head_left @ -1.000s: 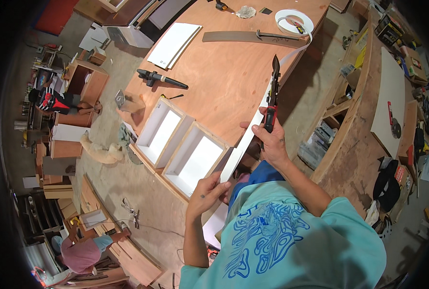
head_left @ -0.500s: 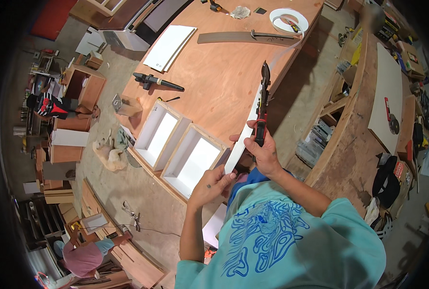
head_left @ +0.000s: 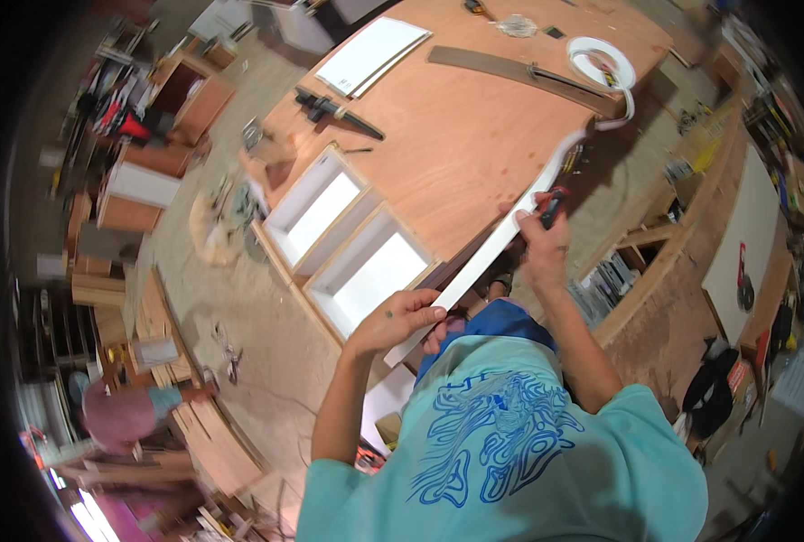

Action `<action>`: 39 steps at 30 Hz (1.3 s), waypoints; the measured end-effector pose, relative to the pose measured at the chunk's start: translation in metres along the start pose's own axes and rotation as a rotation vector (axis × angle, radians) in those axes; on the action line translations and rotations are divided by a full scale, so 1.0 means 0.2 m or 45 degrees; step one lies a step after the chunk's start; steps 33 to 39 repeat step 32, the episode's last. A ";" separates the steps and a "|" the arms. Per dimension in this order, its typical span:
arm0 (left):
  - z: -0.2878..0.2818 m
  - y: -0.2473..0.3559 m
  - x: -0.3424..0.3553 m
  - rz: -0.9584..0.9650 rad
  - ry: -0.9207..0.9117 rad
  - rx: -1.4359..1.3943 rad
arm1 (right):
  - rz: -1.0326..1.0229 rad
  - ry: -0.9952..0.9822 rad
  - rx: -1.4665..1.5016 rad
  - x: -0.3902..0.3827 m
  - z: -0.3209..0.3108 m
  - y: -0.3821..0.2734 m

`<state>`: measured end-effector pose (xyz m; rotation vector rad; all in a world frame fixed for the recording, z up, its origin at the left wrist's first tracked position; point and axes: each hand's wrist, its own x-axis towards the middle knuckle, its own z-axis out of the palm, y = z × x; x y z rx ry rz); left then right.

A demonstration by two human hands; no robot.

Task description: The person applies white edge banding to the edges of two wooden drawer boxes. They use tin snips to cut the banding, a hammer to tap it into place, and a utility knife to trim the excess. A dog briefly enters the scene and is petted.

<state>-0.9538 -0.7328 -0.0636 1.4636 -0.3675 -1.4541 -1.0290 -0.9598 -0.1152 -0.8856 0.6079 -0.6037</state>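
Note:
A long white edging strip [head_left: 483, 257] runs slantwise past the near edge of the wooden table. Toward its lower end, my left hand [head_left: 397, 321] is closed on it, thumb on top. My right hand [head_left: 545, 248] is closed farther up, with fingers against the strip and red-and-black snips [head_left: 556, 206] in the same grip. The snips' blades are blurred and partly hidden behind the strip. Beyond my hands, the strip bends toward a white roll [head_left: 601, 61] at the table's far right. Two open boxes, a nearer box [head_left: 379, 271] and a farther box [head_left: 316, 208], are left of the strip.
On the wooden table [head_left: 456, 135] lie white panels [head_left: 375, 54], a black tool [head_left: 339, 113] and a brown curved board [head_left: 519, 79]. A workbench [head_left: 668, 312] borders the right side. Another person [head_left: 122, 415] is at lower left.
My view has turned, shifting the table up and right. My left hand has slid nearer the strip's lower end. My right hand has tipped the snips away from upright, beside the strip.

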 end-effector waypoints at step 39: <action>0.11 -0.13 0.22 0.204 -0.229 -0.849 | 0.057 -0.178 -0.242 -0.19 0.11 0.05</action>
